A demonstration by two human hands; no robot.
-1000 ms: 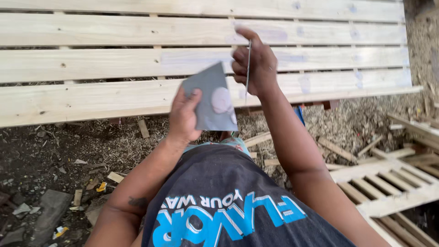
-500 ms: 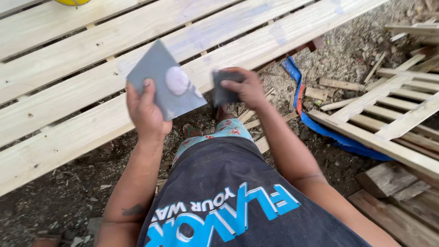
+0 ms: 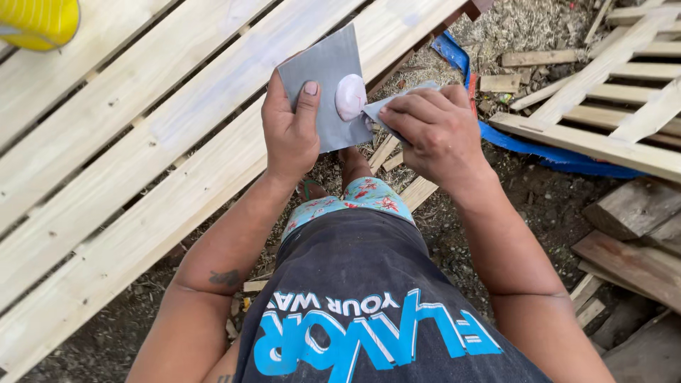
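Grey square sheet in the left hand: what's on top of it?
A pale pinkish dab of paste sits on the grey sheet, with the left hand thumb pressed beside it. The right hand holds a smaller grey piece at the dab's edge. The sheet's underside is hidden.

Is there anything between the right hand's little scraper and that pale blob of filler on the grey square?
Nothing visible. The right hand holds the small grey scraper with its edge right at the pale blob on the grey square, which the left hand holds up.
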